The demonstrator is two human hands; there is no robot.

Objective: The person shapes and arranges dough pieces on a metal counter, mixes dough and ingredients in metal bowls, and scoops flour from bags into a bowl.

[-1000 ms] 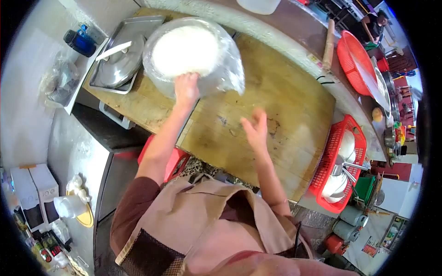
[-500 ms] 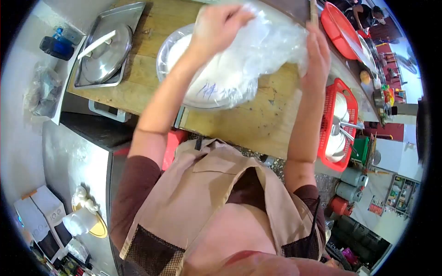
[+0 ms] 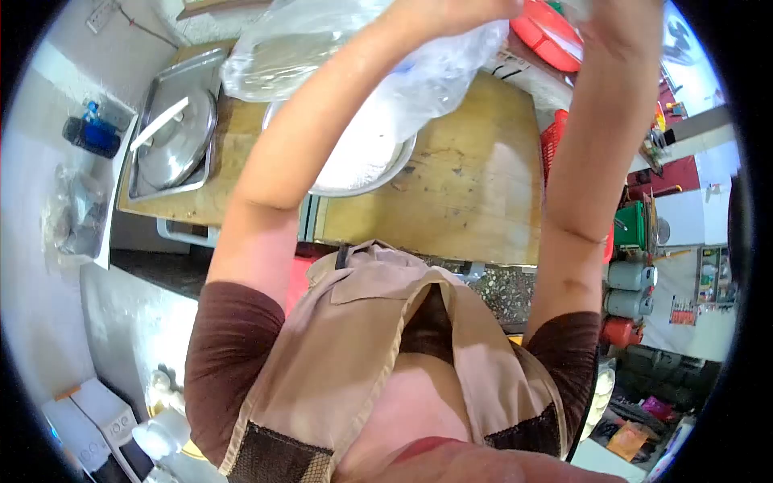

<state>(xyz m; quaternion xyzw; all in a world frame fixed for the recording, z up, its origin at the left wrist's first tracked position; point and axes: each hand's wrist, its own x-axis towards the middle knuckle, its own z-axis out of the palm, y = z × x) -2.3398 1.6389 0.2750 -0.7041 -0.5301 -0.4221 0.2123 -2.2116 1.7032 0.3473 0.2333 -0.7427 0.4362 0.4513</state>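
Both my arms are raised over a wooden table (image 3: pixel 467 193). My left hand (image 3: pixel 439 11) sits at the top edge of the view, closed on a clear plastic sheet (image 3: pixel 322 48) that hangs lifted above a metal bowl (image 3: pixel 354 191). The bowl holds a white mass of dough (image 3: pixel 354 153), partly hidden behind my left forearm. My right hand (image 3: pixel 620 20) is also at the top edge and mostly cut off. A scrap of the plastic shows beside it, but its grip cannot be made out.
A metal tray with a pot lid (image 3: pixel 173 133) lies at the table's left end. A blue bottle (image 3: pixel 93 135) stands on the ledge beyond it. A red basket (image 3: pixel 551 137) sits at the table's right edge, with a round red strainer (image 3: pixel 547 28) behind and grey cylinders (image 3: pixel 628 290) below.
Both hands have risen from the bowl to the top of the view, lifting the plastic sheet off the dough. The bowl now lies uncovered below my arms.
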